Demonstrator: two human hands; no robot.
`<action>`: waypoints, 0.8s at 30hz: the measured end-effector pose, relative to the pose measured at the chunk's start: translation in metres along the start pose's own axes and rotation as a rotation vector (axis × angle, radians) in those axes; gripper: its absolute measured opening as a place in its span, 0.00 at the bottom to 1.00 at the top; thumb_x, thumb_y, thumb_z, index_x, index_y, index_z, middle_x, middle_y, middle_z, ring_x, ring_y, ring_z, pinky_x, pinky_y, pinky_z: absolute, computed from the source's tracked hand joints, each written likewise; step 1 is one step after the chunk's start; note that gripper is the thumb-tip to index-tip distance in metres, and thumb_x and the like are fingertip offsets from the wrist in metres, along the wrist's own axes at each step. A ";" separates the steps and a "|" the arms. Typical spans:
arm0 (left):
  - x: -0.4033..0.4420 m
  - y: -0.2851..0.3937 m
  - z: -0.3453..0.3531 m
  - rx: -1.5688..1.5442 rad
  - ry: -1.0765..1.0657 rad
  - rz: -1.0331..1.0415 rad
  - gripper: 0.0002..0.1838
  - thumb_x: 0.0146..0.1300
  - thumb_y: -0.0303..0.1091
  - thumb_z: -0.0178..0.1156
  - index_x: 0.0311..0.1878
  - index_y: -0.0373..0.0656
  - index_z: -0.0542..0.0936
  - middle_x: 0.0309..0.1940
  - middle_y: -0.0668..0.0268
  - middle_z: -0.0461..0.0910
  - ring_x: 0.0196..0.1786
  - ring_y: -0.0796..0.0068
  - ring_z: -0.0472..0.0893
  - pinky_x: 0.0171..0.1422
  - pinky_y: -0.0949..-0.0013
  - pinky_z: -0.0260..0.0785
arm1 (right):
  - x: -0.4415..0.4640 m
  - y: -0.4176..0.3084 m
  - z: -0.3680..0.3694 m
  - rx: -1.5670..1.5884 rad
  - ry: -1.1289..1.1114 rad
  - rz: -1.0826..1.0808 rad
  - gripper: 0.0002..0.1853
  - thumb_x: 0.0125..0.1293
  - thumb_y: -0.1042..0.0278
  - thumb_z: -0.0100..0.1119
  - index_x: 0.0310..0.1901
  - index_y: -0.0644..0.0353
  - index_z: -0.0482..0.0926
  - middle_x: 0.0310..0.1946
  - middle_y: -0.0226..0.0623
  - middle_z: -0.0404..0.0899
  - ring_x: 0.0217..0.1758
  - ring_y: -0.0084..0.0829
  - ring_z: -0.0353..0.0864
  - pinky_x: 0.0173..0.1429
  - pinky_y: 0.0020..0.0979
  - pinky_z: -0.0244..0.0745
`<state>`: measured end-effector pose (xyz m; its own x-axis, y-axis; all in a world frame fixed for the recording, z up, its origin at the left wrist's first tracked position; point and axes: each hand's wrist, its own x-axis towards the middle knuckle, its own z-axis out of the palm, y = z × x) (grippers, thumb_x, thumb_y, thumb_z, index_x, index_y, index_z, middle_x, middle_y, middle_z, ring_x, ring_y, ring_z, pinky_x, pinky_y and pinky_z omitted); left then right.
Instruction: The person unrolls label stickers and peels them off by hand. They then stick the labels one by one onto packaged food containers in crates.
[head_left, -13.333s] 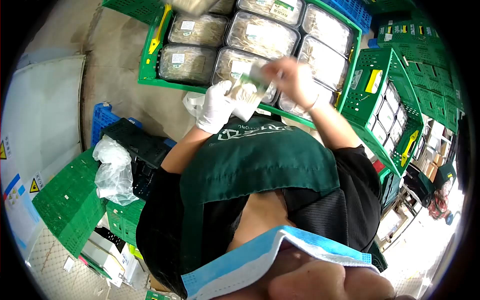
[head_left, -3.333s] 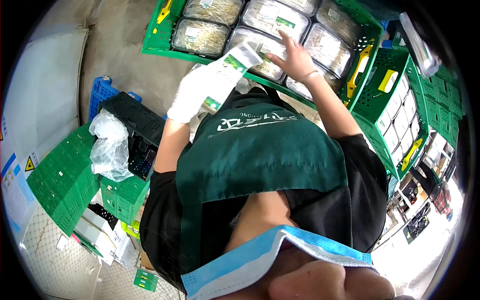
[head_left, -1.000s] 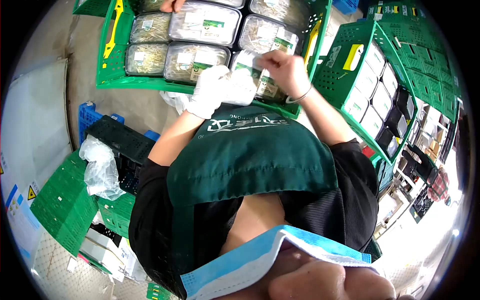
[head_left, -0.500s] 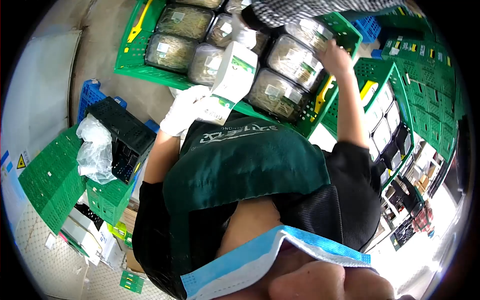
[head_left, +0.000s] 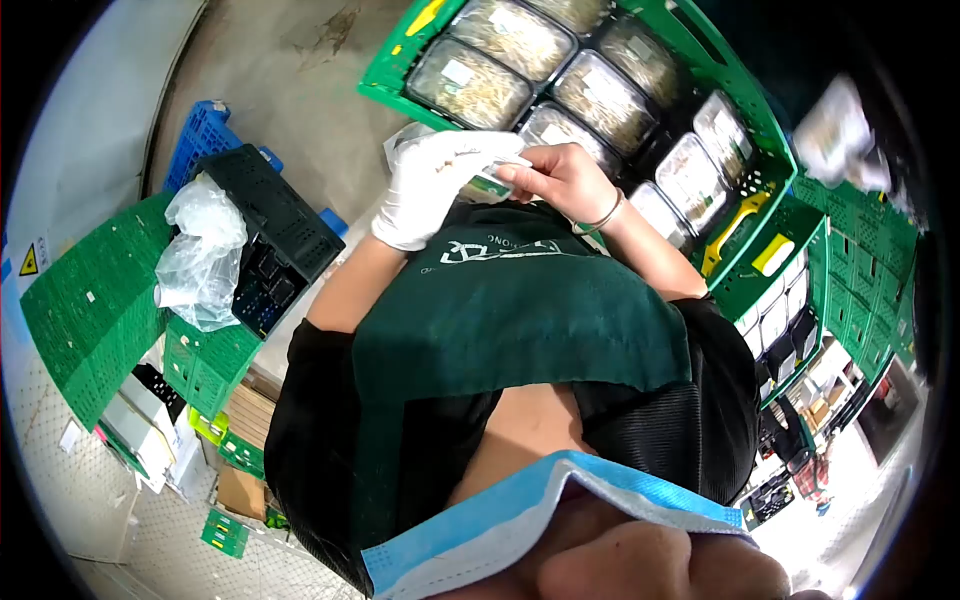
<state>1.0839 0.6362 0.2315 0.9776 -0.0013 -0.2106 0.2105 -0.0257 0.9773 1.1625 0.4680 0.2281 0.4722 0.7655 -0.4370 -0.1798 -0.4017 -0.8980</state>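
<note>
My left hand [head_left: 430, 190], in a white glove, is closed on a white-and-green label strip [head_left: 488, 187] in front of my apron; most of the strip is hidden by the fingers. Bare and wearing a bracelet, my right hand [head_left: 572, 185] meets it there, thumb and forefinger pinched at the strip's edge. Just beyond both hands stands a green crate [head_left: 745, 90] of clear-lidded black trays. One such tray [head_left: 470, 85] shows pale, thin sprout-like strands and a white label. Clear plastic [head_left: 405, 145] sticks out behind my left hand.
A second green crate [head_left: 812, 250] with packed trays stands at right, before stacked green crates [head_left: 875, 270]. At left, a black crate [head_left: 270, 215] and a crumpled plastic bag [head_left: 205, 255] rest on green crates. A blurred pack [head_left: 835, 130] is at upper right.
My right hand has left the trays and come to the strip in my left hand. The long strip is now mostly hidden. The checked sleeve is gone from over the crate, which appears further right.
</note>
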 end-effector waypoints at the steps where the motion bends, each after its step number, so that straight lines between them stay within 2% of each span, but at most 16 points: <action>1: -0.001 -0.015 -0.003 0.123 0.171 0.190 0.08 0.53 0.23 0.51 0.35 0.35 0.77 0.25 0.62 0.77 0.30 0.77 0.74 0.34 0.75 0.67 | 0.011 -0.005 0.001 -0.209 0.012 0.017 0.11 0.55 0.64 0.57 0.28 0.65 0.76 0.19 0.30 0.75 0.22 0.16 0.72 0.26 0.18 0.66; 3: -0.018 -0.044 -0.020 0.056 0.269 -0.062 0.05 0.52 0.25 0.53 0.29 0.35 0.77 0.21 0.64 0.74 0.26 0.78 0.72 0.31 0.74 0.65 | 0.029 -0.004 0.010 -0.113 0.024 -0.071 0.11 0.53 0.63 0.58 0.30 0.63 0.77 0.19 0.32 0.75 0.20 0.18 0.71 0.27 0.21 0.68; 5: -0.016 -0.043 -0.037 -0.038 0.182 -0.097 0.05 0.52 0.27 0.54 0.30 0.35 0.76 0.21 0.65 0.74 0.24 0.77 0.70 0.29 0.73 0.64 | 0.047 0.003 0.012 -0.072 -0.015 -0.083 0.09 0.53 0.65 0.57 0.29 0.63 0.76 0.20 0.34 0.76 0.21 0.20 0.72 0.28 0.21 0.68; 6: -0.018 -0.036 -0.050 0.076 0.052 -0.140 0.07 0.52 0.27 0.55 0.34 0.36 0.76 0.25 0.63 0.74 0.26 0.76 0.72 0.32 0.74 0.65 | 0.058 0.004 0.002 -0.185 0.121 -0.106 0.09 0.53 0.66 0.57 0.29 0.64 0.75 0.21 0.33 0.76 0.23 0.19 0.72 0.29 0.22 0.67; 7: -0.015 -0.037 -0.061 0.311 0.037 0.098 0.10 0.51 0.29 0.56 0.37 0.36 0.76 0.29 0.61 0.76 0.31 0.78 0.75 0.36 0.75 0.67 | 0.069 0.006 -0.010 -0.297 0.256 -0.132 0.08 0.53 0.67 0.57 0.28 0.64 0.75 0.21 0.33 0.75 0.25 0.18 0.72 0.30 0.22 0.67; 10: -0.023 -0.034 -0.098 -0.275 0.084 -0.360 0.14 0.51 0.29 0.56 0.42 0.33 0.75 0.37 0.61 0.76 0.37 0.79 0.75 0.40 0.77 0.67 | 0.116 0.030 -0.045 -0.574 0.198 -0.010 0.14 0.50 0.63 0.58 0.35 0.64 0.72 0.28 0.41 0.76 0.31 0.33 0.75 0.36 0.29 0.69; 11: -0.025 -0.043 -0.109 -0.226 0.112 -0.411 0.13 0.51 0.28 0.56 0.39 0.33 0.75 0.36 0.63 0.76 0.36 0.79 0.75 0.40 0.77 0.67 | 0.130 0.053 -0.037 -0.718 0.203 -0.008 0.17 0.49 0.61 0.58 0.38 0.63 0.71 0.31 0.45 0.75 0.34 0.38 0.76 0.39 0.32 0.69; 12: -0.028 -0.053 -0.116 -0.272 0.141 -0.423 0.11 0.51 0.29 0.57 0.37 0.33 0.76 0.34 0.64 0.76 0.35 0.80 0.75 0.40 0.77 0.67 | 0.147 0.081 -0.031 -0.790 0.223 0.100 0.21 0.48 0.60 0.59 0.42 0.62 0.67 0.33 0.50 0.74 0.38 0.44 0.74 0.42 0.37 0.68; 13: -0.028 -0.061 -0.122 -0.320 0.175 -0.431 0.10 0.50 0.29 0.57 0.36 0.34 0.76 0.33 0.64 0.76 0.35 0.80 0.75 0.40 0.77 0.67 | 0.158 0.098 -0.023 -0.871 0.216 0.222 0.22 0.48 0.60 0.59 0.43 0.61 0.65 0.39 0.51 0.72 0.41 0.45 0.73 0.43 0.39 0.68; 15: -0.024 -0.070 -0.126 -0.198 0.161 -0.393 0.09 0.51 0.29 0.56 0.35 0.34 0.76 0.32 0.65 0.76 0.36 0.80 0.75 0.40 0.77 0.67 | 0.171 0.151 -0.011 -1.236 0.465 0.027 0.19 0.49 0.60 0.55 0.41 0.58 0.65 0.37 0.45 0.73 0.43 0.42 0.72 0.45 0.37 0.68; 16: -0.025 -0.072 -0.126 -0.070 0.126 -0.358 0.08 0.51 0.28 0.56 0.35 0.35 0.76 0.31 0.65 0.76 0.36 0.80 0.75 0.41 0.77 0.67 | 0.162 0.122 -0.008 -1.212 0.354 0.214 0.25 0.49 0.55 0.57 0.47 0.57 0.64 0.40 0.44 0.70 0.46 0.41 0.70 0.46 0.36 0.68; 17: -0.023 -0.069 -0.124 -0.069 0.124 -0.363 0.08 0.51 0.28 0.56 0.35 0.35 0.76 0.31 0.65 0.76 0.36 0.80 0.75 0.41 0.77 0.67 | 0.153 0.098 -0.010 -1.248 0.392 0.220 0.31 0.49 0.51 0.57 0.52 0.57 0.61 0.42 0.44 0.69 0.48 0.40 0.69 0.46 0.35 0.68; 19: -0.012 -0.058 -0.111 -0.272 0.023 -0.395 0.10 0.51 0.26 0.55 0.38 0.35 0.75 0.33 0.65 0.75 0.38 0.79 0.74 0.43 0.76 0.66 | 0.135 0.074 -0.015 -1.081 0.558 0.003 0.30 0.49 0.55 0.58 0.52 0.60 0.62 0.42 0.44 0.71 0.43 0.41 0.72 0.43 0.34 0.70; 21: 0.002 -0.050 -0.083 -0.349 0.062 -0.368 0.11 0.51 0.24 0.52 0.40 0.34 0.75 0.36 0.65 0.75 0.39 0.78 0.74 0.45 0.76 0.66 | 0.108 0.027 -0.010 -0.183 0.220 -0.058 0.27 0.51 0.55 0.57 0.50 0.62 0.65 0.30 0.44 0.74 0.35 0.41 0.74 0.39 0.35 0.70; 23: 0.016 -0.048 -0.063 -0.521 0.147 -0.220 0.12 0.51 0.23 0.51 0.40 0.34 0.75 0.37 0.64 0.74 0.38 0.78 0.74 0.45 0.76 0.66 | 0.084 -0.009 0.002 -0.238 0.013 -0.214 0.21 0.51 0.59 0.58 0.43 0.64 0.70 0.27 0.45 0.74 0.31 0.40 0.75 0.37 0.33 0.70; 24: 0.021 -0.048 -0.058 -0.577 0.168 -0.167 0.12 0.52 0.23 0.50 0.40 0.34 0.75 0.37 0.64 0.74 0.38 0.78 0.74 0.45 0.76 0.66 | 0.080 -0.008 0.008 -0.361 0.117 -0.261 0.18 0.51 0.61 0.59 0.41 0.64 0.71 0.27 0.45 0.74 0.31 0.38 0.76 0.36 0.32 0.71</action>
<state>1.0944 0.6954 0.1819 0.9089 0.1148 -0.4010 0.2846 0.5321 0.7974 1.1948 0.5359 0.1999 0.5601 0.8105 -0.1714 0.2599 -0.3683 -0.8926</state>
